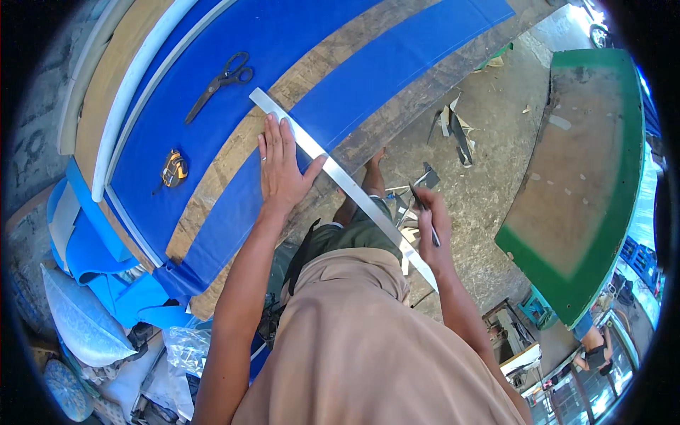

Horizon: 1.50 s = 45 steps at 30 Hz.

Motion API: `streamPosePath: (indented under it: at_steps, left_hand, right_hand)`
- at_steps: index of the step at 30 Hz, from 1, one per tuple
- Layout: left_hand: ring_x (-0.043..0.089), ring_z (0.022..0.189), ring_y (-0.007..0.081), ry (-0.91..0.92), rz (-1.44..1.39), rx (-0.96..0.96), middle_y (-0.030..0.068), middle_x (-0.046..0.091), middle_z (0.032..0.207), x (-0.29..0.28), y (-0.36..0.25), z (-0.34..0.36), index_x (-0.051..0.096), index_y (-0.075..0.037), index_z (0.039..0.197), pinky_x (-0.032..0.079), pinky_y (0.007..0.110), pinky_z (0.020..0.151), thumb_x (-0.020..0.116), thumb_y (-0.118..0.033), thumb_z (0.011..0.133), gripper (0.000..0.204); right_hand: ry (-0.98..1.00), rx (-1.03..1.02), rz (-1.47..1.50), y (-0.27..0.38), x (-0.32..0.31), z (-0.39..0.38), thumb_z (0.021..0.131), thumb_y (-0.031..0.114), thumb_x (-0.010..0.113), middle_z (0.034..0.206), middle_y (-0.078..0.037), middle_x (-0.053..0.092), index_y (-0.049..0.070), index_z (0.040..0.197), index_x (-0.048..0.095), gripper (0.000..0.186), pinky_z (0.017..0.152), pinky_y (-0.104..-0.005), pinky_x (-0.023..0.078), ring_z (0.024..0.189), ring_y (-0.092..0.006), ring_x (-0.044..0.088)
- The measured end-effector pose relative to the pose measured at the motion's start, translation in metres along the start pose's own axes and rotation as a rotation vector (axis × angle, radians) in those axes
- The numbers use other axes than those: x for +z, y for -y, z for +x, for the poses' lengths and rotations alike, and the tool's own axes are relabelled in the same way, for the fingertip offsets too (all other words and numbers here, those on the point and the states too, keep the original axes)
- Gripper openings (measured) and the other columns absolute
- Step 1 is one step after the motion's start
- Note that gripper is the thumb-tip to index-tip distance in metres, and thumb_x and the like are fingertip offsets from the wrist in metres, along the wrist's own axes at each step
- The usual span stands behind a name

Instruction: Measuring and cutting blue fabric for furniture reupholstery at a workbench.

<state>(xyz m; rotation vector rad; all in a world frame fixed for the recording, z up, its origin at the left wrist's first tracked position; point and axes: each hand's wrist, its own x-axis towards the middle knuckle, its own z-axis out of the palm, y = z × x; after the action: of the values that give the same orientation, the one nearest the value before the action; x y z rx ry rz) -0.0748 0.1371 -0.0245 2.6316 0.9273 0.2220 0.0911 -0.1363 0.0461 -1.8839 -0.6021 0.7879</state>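
Observation:
My left hand [280, 171] lies spread over a long metal ruler [358, 195], its fingers on the ruler's upper part and its thumb along the edge. The ruler slants across a strip of blue sheet [386, 67] on the wooden table and juts past the table's near edge toward my body. Closed around a dark pen [417, 200], my right hand [437, 218] is held off the table, beside the ruler's lower end. Black-handled scissors [221, 85] and a yellow-and-black tape measure [174, 168] rest on a larger blue sheet [156, 134] beyond.
A curved green-edged board [602, 234] stands at the right. Dark and pale scraps [459, 134] litter the floor. Pale curved strips [134, 92] border the table's left end, with blue material [106, 276] piled below. At the far lower right another person [597, 350] is visible.

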Motion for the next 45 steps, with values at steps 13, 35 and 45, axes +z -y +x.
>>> streamPosePath:
  at_steps: [13,35,45]
  left_hand:
    - [0.012,0.158,0.0457,0.001,0.005,0.001,0.0334,0.012,0.168,0.0,0.001,0.0,0.019,0.009,0.16,0.011,0.057,0.127,0.063,-0.057,0.094,0.103]
    - [0.015,0.158,0.0444,-0.064,-0.054,-0.009,0.0322,0.014,0.168,0.004,0.0,0.0,0.02,0.006,0.162,0.012,0.06,0.125,0.068,-0.052,0.091,0.104]
    - [0.018,0.157,0.0459,-0.049,0.026,-0.011,0.0336,0.015,0.168,0.002,0.0,0.002,0.022,0.009,0.159,0.015,0.059,0.126,0.066,-0.057,0.09,0.105]
  right_hand:
    - [0.192,-0.327,0.12,0.053,0.099,0.144,0.086,0.01,0.067,0.087,-0.009,0.071,0.002,0.108,0.071,0.024,0.068,-0.0309,0.049,0.07,-0.0206,0.061]
    - [0.334,-0.509,-0.14,0.07,0.132,0.184,0.078,0.009,0.069,0.07,-0.007,0.067,0.004,0.092,0.073,0.015,0.061,-0.0321,0.046,0.062,-0.0232,0.058]
    - [0.42,-0.585,-0.348,0.068,0.087,0.154,0.078,0.012,0.067,0.068,-0.004,0.066,0.01,0.083,0.069,0.005,0.075,-0.0338,0.043,0.063,-0.0267,0.06]
